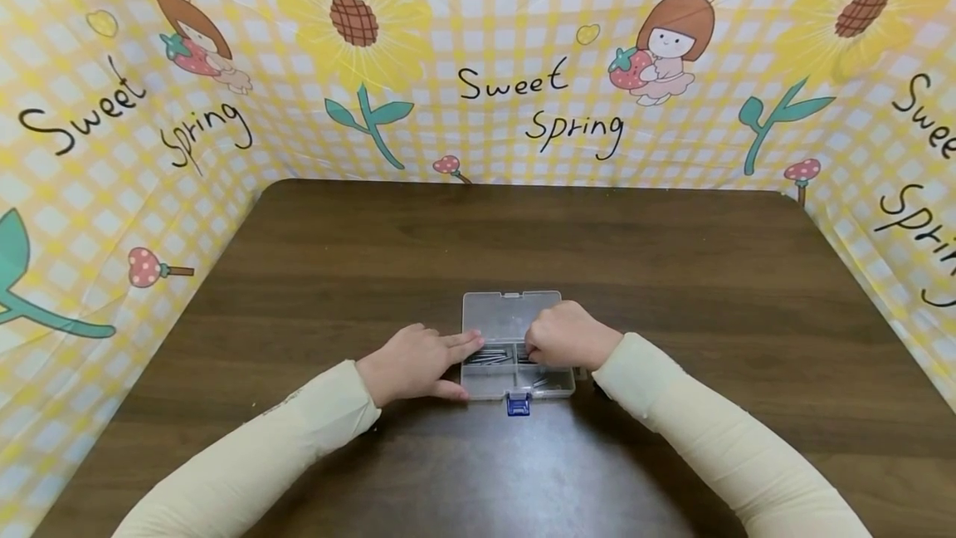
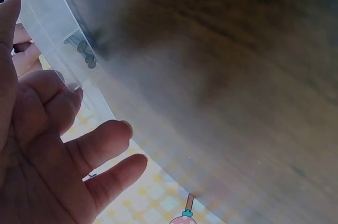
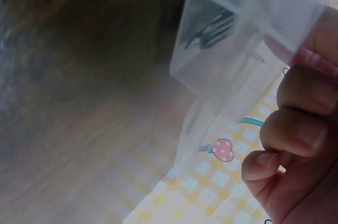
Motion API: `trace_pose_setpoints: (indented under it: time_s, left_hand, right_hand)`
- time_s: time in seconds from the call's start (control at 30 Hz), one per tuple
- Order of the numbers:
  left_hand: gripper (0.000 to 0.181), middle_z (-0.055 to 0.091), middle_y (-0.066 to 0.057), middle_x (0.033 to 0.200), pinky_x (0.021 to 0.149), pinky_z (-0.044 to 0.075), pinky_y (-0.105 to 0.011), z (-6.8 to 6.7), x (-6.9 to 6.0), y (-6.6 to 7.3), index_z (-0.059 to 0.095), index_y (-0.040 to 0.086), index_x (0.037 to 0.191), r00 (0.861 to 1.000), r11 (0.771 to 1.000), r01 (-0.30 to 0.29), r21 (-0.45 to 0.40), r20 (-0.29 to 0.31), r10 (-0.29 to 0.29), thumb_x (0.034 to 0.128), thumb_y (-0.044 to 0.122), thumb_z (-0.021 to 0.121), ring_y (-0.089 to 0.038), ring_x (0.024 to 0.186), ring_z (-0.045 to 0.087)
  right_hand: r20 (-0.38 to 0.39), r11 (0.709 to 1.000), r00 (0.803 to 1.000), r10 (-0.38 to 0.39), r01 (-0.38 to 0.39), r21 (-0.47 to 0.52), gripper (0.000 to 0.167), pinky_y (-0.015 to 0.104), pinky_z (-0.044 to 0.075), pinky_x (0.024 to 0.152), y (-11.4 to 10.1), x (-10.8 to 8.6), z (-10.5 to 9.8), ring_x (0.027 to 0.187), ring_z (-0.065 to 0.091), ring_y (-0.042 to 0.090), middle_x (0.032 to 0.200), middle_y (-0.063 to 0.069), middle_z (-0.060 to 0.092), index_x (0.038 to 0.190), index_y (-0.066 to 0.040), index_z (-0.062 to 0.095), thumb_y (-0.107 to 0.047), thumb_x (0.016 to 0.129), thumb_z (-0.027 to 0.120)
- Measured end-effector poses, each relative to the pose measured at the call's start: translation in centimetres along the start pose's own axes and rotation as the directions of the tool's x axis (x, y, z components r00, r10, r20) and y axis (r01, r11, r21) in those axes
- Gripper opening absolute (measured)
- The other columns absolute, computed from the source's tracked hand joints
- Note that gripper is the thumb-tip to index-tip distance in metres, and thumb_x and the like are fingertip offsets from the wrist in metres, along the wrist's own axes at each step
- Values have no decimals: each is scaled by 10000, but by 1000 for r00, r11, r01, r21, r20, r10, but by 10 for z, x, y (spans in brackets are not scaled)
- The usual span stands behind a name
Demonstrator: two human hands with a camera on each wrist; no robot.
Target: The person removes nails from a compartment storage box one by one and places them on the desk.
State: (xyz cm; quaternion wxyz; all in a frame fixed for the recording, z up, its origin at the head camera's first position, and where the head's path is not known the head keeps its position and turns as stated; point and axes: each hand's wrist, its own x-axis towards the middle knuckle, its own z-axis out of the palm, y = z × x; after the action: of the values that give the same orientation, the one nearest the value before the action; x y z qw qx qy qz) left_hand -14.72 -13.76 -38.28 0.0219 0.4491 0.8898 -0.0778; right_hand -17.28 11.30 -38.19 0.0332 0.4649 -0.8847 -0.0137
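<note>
A clear plastic compartment box [image 1: 489,383] stands open on the table, its lid [image 1: 500,314] tipped back and its blue latch [image 1: 519,404] facing me. Long metal nails [image 1: 489,355] lie in the back left compartment. A few more nails [image 3: 214,31] are in the front right one. My left hand [image 1: 418,359] holds the box's left end between thumb and fingers, its ring and little fingers loose in the left wrist view. Over the back right compartment, my right hand [image 1: 571,335] has its fingers curled down on nails there. Its fingertips are mostly hidden.
The box sits mid-table on a dark brown wooden table [image 1: 358,247]. A yellow checked cloth [image 1: 478,15] with flowers and "Sweet Spring" lettering hangs along the back and both sides.
</note>
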Motion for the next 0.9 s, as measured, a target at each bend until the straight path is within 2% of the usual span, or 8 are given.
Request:
trace_pose_setpoints:
  time_s: [0.13, 0.37, 0.5, 0.77, 0.9]
  left_hand:
    - [741, 533, -6, 1384, 649, 464, -336, -2, 0, 0, 517, 135, 1401, 1000, 1000, 0, -7, -2, 0, 841, 617, 575, -223, 765, 647]
    - [745, 519, -10, 1397, 680, 477, -352, -3, 1, 1, 504, 134, 1411, 1000, 1000, 10, -15, 28, -9, 847, 617, 568, -225, 801, 659]
    - [742, 515, -12, 1401, 687, 478, -357, -4, 1, 2, 501, 133, 1413, 999, 1000, 13, -23, 40, -12, 850, 611, 569, -227, 830, 664]
    - [742, 512, -10, 1405, 690, 473, -363, -4, 0, 1, 495, 127, 1416, 999, 1000, 5, -27, 36, -5, 851, 603, 570, -229, 779, 652]
    - [745, 513, -8, 1404, 682, 471, -361, -4, 1, 1, 497, 126, 1415, 999, 1000, 4, -30, 34, -3, 848, 605, 571, -228, 774, 652]
  right_hand:
    - [-1, 1000, 1000, 3, -3, 4, 285, 321, 397, 448, 0, -1, -3, 452, 417, 112, 512, -90, 488, 525, -208, 546, -109, 755, 680]
    - [5, 1000, 1000, 6, -6, -7, 180, 334, 458, 504, 2, -4, -9, 531, 575, 134, 614, -83, 631, 624, -217, 678, -194, 796, 726]
    - [24, 1000, 999, 22, -22, -6, 131, 319, 469, 545, 4, -7, -16, 583, 606, 111, 672, -90, 669, 680, -218, 721, -217, 810, 739]
    - [81, 991, 994, 69, -78, 113, 122, 285, 479, 555, 12, -9, -26, 597, 593, 60, 706, -97, 676, 724, -186, 742, -208, 843, 726]
    - [75, 990, 995, 70, -79, 118, 116, 296, 482, 550, 16, -10, -31, 604, 602, 63, 702, -104, 675, 730, -190, 745, -225, 840, 732]
